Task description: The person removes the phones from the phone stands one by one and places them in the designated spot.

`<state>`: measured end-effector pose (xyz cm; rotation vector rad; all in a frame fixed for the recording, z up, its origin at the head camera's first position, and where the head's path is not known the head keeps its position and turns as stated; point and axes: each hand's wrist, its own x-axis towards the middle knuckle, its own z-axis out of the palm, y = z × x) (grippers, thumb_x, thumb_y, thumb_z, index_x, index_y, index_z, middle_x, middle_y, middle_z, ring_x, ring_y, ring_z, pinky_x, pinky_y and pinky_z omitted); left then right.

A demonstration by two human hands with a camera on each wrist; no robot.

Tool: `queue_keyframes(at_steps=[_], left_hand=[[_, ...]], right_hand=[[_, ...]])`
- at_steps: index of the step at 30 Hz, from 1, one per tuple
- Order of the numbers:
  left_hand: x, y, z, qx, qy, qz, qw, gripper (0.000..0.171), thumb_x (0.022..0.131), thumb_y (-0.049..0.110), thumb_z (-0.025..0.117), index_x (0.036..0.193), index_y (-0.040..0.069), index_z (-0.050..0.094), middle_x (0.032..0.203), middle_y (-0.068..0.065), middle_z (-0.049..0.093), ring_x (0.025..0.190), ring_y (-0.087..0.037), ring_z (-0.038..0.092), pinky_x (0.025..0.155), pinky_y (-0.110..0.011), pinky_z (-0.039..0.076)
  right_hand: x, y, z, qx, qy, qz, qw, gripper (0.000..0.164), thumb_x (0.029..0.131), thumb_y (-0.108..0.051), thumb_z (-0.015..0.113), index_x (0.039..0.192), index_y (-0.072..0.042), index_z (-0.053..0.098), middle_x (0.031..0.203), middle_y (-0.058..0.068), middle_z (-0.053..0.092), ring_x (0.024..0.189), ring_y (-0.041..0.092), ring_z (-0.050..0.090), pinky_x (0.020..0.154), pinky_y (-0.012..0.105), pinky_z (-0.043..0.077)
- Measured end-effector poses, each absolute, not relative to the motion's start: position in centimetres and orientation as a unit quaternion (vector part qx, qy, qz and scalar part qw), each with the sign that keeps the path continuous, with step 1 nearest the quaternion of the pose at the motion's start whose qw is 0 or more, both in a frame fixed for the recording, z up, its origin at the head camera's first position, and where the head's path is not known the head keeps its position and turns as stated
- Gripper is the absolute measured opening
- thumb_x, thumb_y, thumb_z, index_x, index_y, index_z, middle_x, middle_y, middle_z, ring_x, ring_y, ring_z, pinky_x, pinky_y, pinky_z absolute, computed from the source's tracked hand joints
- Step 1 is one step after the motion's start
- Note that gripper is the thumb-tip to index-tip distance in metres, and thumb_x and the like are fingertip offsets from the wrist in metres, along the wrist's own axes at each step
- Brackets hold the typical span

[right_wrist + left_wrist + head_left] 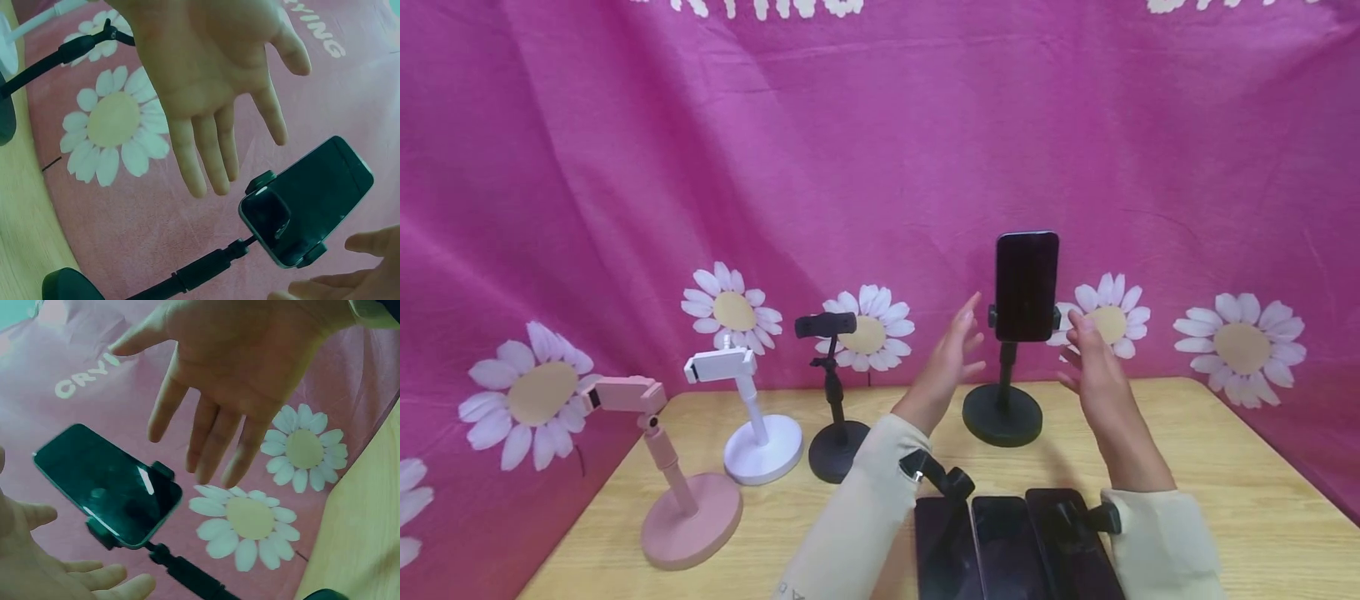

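A smartphone (1027, 286) stands upright in the clamp of a black phone stand (1002, 414) at the back right of the table. My left hand (942, 371) is raised just left of it, fingers spread and holding nothing. On the other side my right hand (1101, 400) is also raised with extended fingers and an empty palm. Both wrist views show the smartphone (109, 487) gripped at its sides by the clamp, apart from the left hand (244, 369) and the right hand (206, 81). Three dark phones (1007, 542) lie side by side between the forearms.
To the left stand a pink phone stand (691, 518), a white phone stand (763, 450) and a smaller black phone stand (835, 450), their holders without phones. Behind the wooden table (1210, 467) hangs a magenta cloth (880, 150) with white daisies.
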<state>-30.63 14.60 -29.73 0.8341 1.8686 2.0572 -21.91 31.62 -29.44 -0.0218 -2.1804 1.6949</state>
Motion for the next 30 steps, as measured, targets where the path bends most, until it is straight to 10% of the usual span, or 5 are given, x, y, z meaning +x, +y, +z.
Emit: queue_keyframes(at_steps=[30], left_hand=[[-31.7,16.6,-30.2,0.275,0.57,0.758,0.158,0.059,0.1,0.054,0.031,0.154,0.031,0.021,0.148,-0.011,0.04,0.126,-0.038,0.048,0.099,-0.053,0.043]], right_hand=[[-23.4,31.7,-29.7,0.062,-0.723,0.672,0.149,0.081,0.097,-0.062,0.029,0.154,-0.007,0.013,0.158,0.018,0.016,0.142,0.036,0.023,0.106,0.031,0.029]])
